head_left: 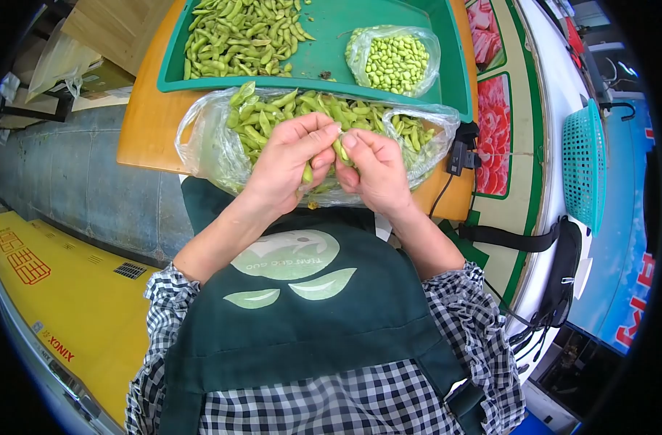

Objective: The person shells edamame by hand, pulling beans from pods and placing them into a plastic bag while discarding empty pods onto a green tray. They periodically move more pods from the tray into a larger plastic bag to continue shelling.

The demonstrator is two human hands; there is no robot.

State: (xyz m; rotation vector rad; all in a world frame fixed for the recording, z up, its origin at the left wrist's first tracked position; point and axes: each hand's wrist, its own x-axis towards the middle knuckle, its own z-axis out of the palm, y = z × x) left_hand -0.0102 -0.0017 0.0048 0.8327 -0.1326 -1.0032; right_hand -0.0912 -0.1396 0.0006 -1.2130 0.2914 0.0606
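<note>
Both hands meet over an open clear plastic bag full of green bean pods at the table's near edge. My left hand is closed, with a green pod showing below its fingers. Thumb and finger of my right hand pinch another green pod, which my left fingertips also touch. Behind the bag stands a green tray with a pile of pods on its left and a small clear bag of shelled beans on its right.
The wooden table carries the tray and bag. A small black device with a cable lies right of the bag. Farther right are a teal basket and a black strapped bag. A yellow cabinet stands at lower left.
</note>
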